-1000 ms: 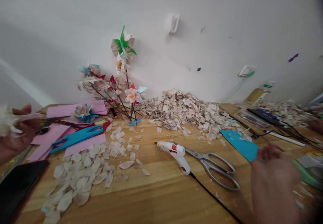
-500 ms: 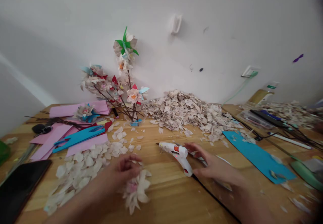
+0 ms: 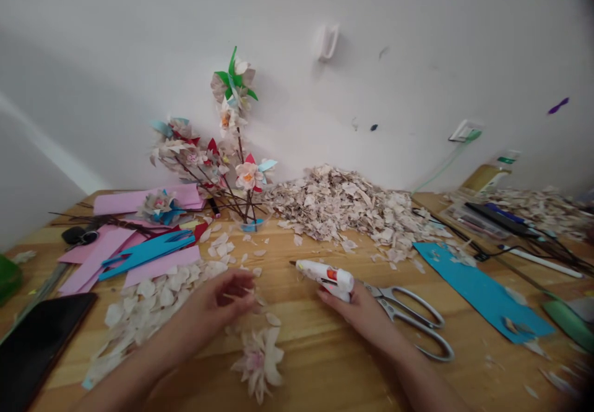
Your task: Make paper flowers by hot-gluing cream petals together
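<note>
My right hand (image 3: 359, 313) is wrapped around the handle of a white glue gun (image 3: 325, 274), its nozzle pointing left just above the tabletop. Behind that hand lie scissors with silver handles (image 3: 413, 313); their blades are partly hidden. Over the loose pale petals (image 3: 148, 313), my left hand (image 3: 229, 294) hovers with fingers curled and a gap between thumb and fingertips; I see nothing held in it. A pale flower with a pinkish middle (image 3: 257, 362) rests on the wood in front of it, apart from the fingers.
Flowers on twigs (image 3: 250, 174) stand in a clear cup by the wall. A large heap of dry petals (image 3: 343, 205) lies right of them. Blue sheet (image 3: 482, 294) at right, pink paper (image 3: 143, 198) and a black phone (image 3: 46, 344) at left. A bottle (image 3: 489, 174) stands back right.
My right hand has shifted left from the scissors and closed on the glue gun, uncovering the scissor handles. My left hand has moved slightly left, away from the flower.
</note>
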Demonstrator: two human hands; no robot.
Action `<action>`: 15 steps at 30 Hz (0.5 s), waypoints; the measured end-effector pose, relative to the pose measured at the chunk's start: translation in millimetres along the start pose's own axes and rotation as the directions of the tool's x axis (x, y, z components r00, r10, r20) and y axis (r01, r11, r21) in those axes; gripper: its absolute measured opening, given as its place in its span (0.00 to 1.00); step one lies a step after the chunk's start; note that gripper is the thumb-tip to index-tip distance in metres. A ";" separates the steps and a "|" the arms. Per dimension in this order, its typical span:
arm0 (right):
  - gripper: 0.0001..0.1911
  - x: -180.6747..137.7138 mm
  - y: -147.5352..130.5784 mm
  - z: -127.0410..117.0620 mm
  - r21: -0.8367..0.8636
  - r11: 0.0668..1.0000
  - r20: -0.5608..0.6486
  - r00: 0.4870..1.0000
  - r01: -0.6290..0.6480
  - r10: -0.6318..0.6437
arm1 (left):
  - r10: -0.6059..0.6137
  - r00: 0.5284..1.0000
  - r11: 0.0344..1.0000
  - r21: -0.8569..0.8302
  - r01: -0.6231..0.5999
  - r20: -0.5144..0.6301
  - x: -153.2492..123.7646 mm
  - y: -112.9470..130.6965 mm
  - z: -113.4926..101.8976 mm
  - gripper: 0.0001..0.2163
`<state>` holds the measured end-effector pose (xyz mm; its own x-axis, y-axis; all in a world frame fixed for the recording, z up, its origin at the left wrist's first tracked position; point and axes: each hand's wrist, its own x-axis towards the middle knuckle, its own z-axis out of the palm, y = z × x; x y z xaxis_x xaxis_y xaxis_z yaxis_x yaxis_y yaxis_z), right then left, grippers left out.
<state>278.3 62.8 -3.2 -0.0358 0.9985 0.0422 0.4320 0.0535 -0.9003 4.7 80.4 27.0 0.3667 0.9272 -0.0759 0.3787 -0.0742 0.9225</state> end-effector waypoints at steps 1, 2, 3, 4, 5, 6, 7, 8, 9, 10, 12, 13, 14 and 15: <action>0.18 -0.6 -1.1 0.0 0.028 1.000 -0.021 1.000 -0.005 0.005 | 0.037 0.994 0.992 0.122 -0.024 -0.107 3.5 -3.5 -5.8 0.15; 0.18 -1.3 -2.1 0.1 0.055 0.998 -0.045 0.999 -0.009 0.011 | 0.092 0.968 0.956 0.292 -0.021 -0.232 6.8 -8.1 -10.7 0.13; 0.18 -1.8 -3.0 0.4 0.079 0.997 -0.067 0.998 -0.013 0.018 | 0.107 0.952 0.933 0.360 0.004 -0.287 9.9 -13.4 -14.6 0.12; 0.19 -2.3 -3.9 1.0 0.096 0.995 -0.086 0.996 -0.016 0.024 | 0.118 0.940 0.912 0.410 0.025 -0.319 12.6 -18.9 -17.6 0.11; 0.19 -2.8 -4.7 1.8 0.112 0.994 -0.101 0.994 -0.018 0.029 | 0.127 0.933 0.891 0.452 0.042 -0.337 14.8 -24.0 -19.6 0.10; 0.18 -3.2 -5.6 2.8 0.129 0.991 -0.112 0.993 -0.018 0.033 | 0.135 0.931 0.875 0.483 0.048 -0.338 16.5 -28.5 -20.8 0.10; 0.18 -3.7 -6.4 4.0 0.149 0.989 -0.124 0.992 -0.017 0.035 | 0.146 0.933 0.859 0.510 0.046 -0.330 17.8 -32.2 -21.4 0.11; 0.18 -4.0 -7.2 5.5 0.166 0.986 -0.132 0.991 -0.016 0.038 | 0.158 0.935 0.844 0.534 0.038 -0.318 18.8 -34.8 -21.7 0.11; 0.17 -4.4 -7.9 7.0 0.182 0.983 -0.140 0.989 -0.014 0.040 | 0.171 0.938 0.832 0.554 0.027 -0.302 19.4 -36.6 -21.7 0.12; 0.17 -4.6 -8.6 8.5 0.193 0.981 -0.149 0.988 -0.011 0.040 | 0.183 0.940 0.821 0.570 0.014 -0.287 19.8 -37.7 -21.7 0.12; 0.17 -4.8 -9.5 11.1 0.206 0.979 -0.163 0.986 -0.005 0.039 | 0.201 0.943 0.804 0.594 -0.005 -0.264 20.1 -38.8 -21.6 0.13; 0.16 -4.8 -9.9 12.0 0.210 0.978 -0.165 0.986 -0.004 0.039 | 0.206 0.944 0.798 0.602 -0.009 -0.258 20.2 -39.3 -21.5 0.13; 0.16 -4.8 -10.3 12.7 0.210 0.978 -0.166 0.985 -0.003 0.038 | 0.208 0.944 0.794 0.608 -0.010 -0.256 20.2 -39.8 -21.5 0.13; 0.15 -4.9 -10.7 13.0 0.207 0.978 -0.167 0.985 -0.001 0.036 | 0.209 0.944 0.790 0.613 -0.008 -0.257 20.3 -40.6 -21.6 0.13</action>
<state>262.2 57.2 0.7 0.1305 0.9881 0.0810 0.2359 0.0484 -0.9706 -21.6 110.2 -3.8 0.2065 0.9538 0.2183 0.8171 -0.2909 0.4977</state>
